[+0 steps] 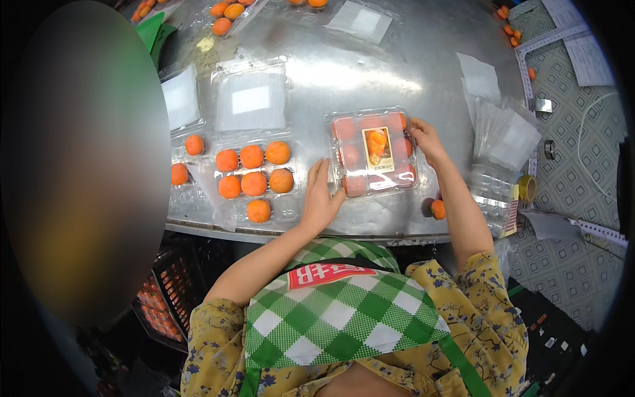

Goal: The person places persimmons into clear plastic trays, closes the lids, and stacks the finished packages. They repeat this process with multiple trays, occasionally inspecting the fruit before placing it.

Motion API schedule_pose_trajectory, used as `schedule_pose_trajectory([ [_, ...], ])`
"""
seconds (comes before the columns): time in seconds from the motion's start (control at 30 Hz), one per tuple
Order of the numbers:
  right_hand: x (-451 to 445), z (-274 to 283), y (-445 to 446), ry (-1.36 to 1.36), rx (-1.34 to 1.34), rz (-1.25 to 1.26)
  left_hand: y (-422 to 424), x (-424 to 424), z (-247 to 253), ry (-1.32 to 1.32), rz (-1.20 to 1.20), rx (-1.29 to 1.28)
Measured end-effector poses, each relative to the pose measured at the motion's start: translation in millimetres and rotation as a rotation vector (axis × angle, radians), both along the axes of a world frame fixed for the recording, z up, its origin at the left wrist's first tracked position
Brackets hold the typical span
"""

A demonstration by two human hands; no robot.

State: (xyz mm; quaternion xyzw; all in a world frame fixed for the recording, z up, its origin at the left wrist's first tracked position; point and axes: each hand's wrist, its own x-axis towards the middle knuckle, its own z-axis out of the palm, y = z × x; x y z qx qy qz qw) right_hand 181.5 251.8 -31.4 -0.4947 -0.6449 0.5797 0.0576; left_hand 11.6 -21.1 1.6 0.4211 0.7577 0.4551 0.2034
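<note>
A closed clear plastic clamshell box [354, 168] of orange persimmons lies on the metal table before me, with a picture label [378, 150] on its lid. My left hand [320, 201] is at the box's left lower side, fingers extended beside its edge. My right hand [426, 141] has its fingertips at the box's upper right edge; whether it grips the edge is unclear. Left of my left hand, an open clamshell tray [287, 211] holds several persimmons [254, 183], its lid [250, 99] folded back with a white sheet in it. One loose persimmon [438, 209] lies near my right forearm.
Clear packaging and sheets [511, 136] lie at the right, above stacked plastic trays [491, 193] and a tape roll [527, 188]. More persimmons [234, 11] sit at the far side. A black crate [173, 288] of fruit stands below the table's left front edge. A blurred area covers the far left.
</note>
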Motion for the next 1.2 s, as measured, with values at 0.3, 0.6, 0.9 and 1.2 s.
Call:
schedule_pose_trajectory([
  [0.3,-60,7,-26,0.045,0.264,0.086,-10,-1,-7,-0.749,-0.149,-0.446],
  [0.6,-104,28,-64,-0.008,0.578,0.481,-137,-139,43,-0.468,0.122,-0.038],
  [0.9,-161,86,-108,0.135,0.709,0.132,-338,-385,15,0.091,0.768,-0.030],
  [1.2,-387,109,-268,0.248,0.717,0.534,-384,-445,-13,0.206,0.735,-0.115],
])
